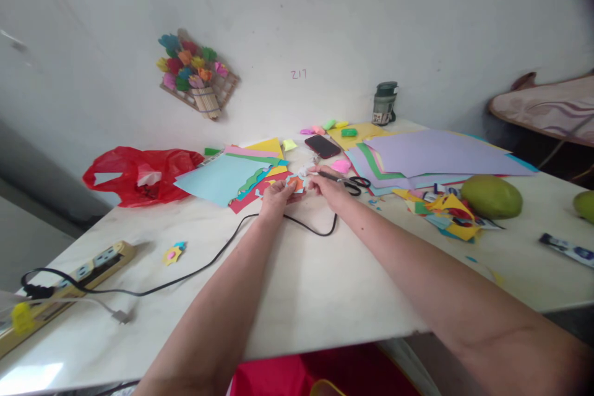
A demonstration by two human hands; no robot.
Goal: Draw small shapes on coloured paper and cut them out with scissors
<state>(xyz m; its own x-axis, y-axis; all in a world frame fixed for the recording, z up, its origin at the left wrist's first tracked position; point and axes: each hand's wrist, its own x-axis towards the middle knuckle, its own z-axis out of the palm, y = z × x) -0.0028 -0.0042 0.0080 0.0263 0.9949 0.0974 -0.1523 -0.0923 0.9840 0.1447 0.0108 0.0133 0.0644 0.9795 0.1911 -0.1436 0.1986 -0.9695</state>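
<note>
"Where's the orange paper piece (296,184)?"

"Between the hands, over the table (306,284), clamped in the left hand's (275,197) fingertips, apparently to steady it."

"And the right hand (327,186)?"

"Fingers bunched close; too blurred to tell what they grip. Scissors (355,184) sit just beside, seemingly within reach."

Looks forward and down from the head, near the table (315,284) low in frame, facing the wall (297,18) at top.
</note>
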